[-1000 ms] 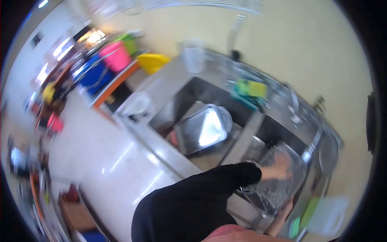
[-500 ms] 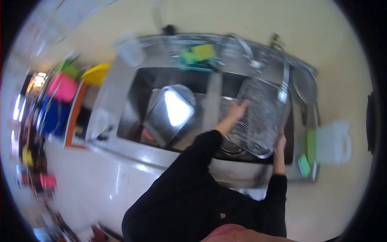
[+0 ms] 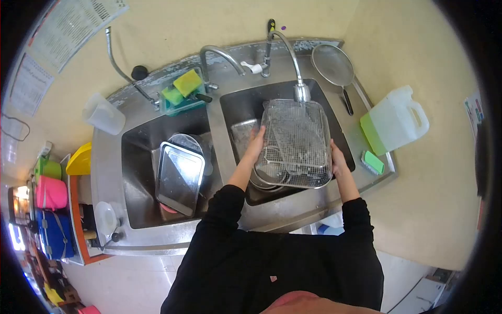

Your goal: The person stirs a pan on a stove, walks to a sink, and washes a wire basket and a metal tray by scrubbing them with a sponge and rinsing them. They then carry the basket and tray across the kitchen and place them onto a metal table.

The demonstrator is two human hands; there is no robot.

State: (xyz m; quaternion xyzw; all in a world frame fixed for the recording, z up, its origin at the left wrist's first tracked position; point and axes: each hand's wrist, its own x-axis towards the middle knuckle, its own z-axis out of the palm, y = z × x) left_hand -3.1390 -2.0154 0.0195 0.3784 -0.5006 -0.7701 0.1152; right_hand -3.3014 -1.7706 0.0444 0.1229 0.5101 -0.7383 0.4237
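A rectangular wire mesh basket point(image 3: 295, 144) is held over the right sink basin point(image 3: 241, 102), its lower rim tipped toward me. My left hand point(image 3: 255, 142) grips its left side, fingers closed at the rim. On the opposite side, my right hand point(image 3: 338, 157) has its fingers wrapped at the edge, partly hidden by the mesh. The spray tap head point(image 3: 302, 93) hangs right at the basket's far edge. Beneath the basket, metal dishes point(image 3: 266, 175) sit in the basin, partly covered.
The left basin holds a dark tray point(image 3: 180, 175) leaning on a round clear dish. Sponges point(image 3: 188, 82) lie in a teal container behind. To the right are a strainer point(image 3: 333, 65), a jug of green liquid point(image 3: 395, 118) and a green brush point(image 3: 372, 162). A plastic pitcher point(image 3: 104, 113) stands far left.
My view has turned and become sharper, so the sink sits differently in it. Both hands still hold the basket, and the spray head now lies at its far edge rather than over its upper right part.
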